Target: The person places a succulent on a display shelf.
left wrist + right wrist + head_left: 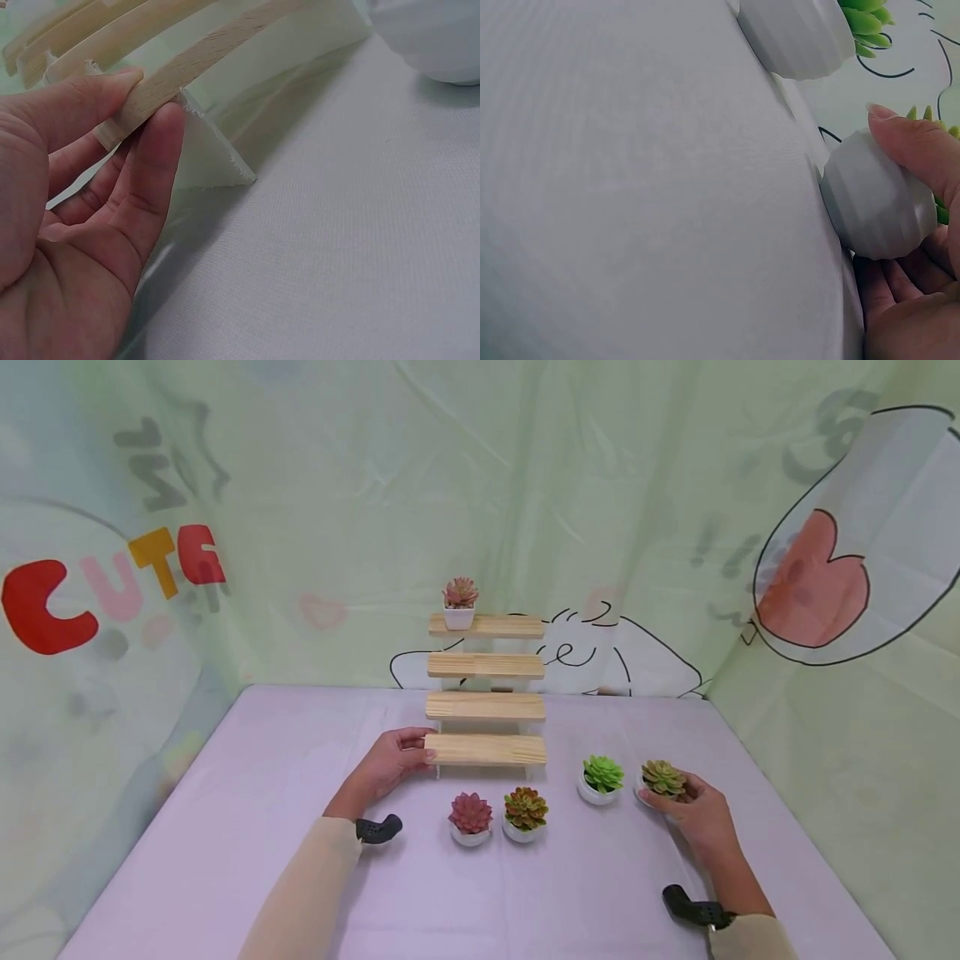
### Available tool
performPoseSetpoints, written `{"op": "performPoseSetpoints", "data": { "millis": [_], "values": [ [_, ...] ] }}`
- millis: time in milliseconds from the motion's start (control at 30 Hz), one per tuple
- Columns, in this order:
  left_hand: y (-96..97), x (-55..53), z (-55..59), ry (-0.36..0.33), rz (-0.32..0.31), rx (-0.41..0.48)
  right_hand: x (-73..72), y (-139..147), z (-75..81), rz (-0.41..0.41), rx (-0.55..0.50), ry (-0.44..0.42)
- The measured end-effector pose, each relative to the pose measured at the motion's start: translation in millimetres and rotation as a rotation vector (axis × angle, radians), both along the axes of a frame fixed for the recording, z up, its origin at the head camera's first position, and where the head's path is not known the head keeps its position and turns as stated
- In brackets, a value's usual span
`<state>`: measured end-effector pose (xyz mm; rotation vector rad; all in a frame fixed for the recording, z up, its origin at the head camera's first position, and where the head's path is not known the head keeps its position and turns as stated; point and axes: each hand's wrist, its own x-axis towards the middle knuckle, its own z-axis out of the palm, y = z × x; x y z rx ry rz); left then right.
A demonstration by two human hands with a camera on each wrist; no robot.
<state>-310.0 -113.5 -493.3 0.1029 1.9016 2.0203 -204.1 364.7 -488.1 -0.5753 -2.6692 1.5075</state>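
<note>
A tiered wooden shelf [486,706] with translucent supports stands at the back middle of the table. My left hand [393,762] pinches the left end of its lowest board [161,94], thumb on top and fingers beneath. At the right, my right hand [701,814] grips a potted succulent with dull green leaves [663,777] by its white ribbed pot [877,199]. Just left of it stands a bright green succulent [602,775] in a white pot. On the top board sits a pink succulent [460,603] in a square white pot.
In front of the shelf stand a dark pink succulent [470,814] and a red-green succulent [525,810], both in round white pots. A lilac cloth covers the table [247,827]. Printed curtains [337,527] hang around the back and sides.
</note>
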Motion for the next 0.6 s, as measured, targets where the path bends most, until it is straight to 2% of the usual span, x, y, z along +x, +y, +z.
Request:
{"op": "performPoseSetpoints", "data": {
  "millis": [100,367,467,600],
  "values": [
    [-0.5,-0.5,1.0,-0.008,0.003,-0.005,-0.5,-2,-0.2,-0.020,0.005,0.003],
    [-0.2,-1.4,4.9,0.042,-0.006,-0.017,-4.0,-8,-2.5,-0.108,0.057,0.010],
    [-0.6,-0.2,4.9,0.039,-0.006,-0.025,-4.3,-10,0.3,-0.101,0.067,0.018],
    [0.0,1.9,3.7,0.030,-0.005,-0.027,-5.1,-15,13.1,-0.059,0.041,0.047]
  ]
}}
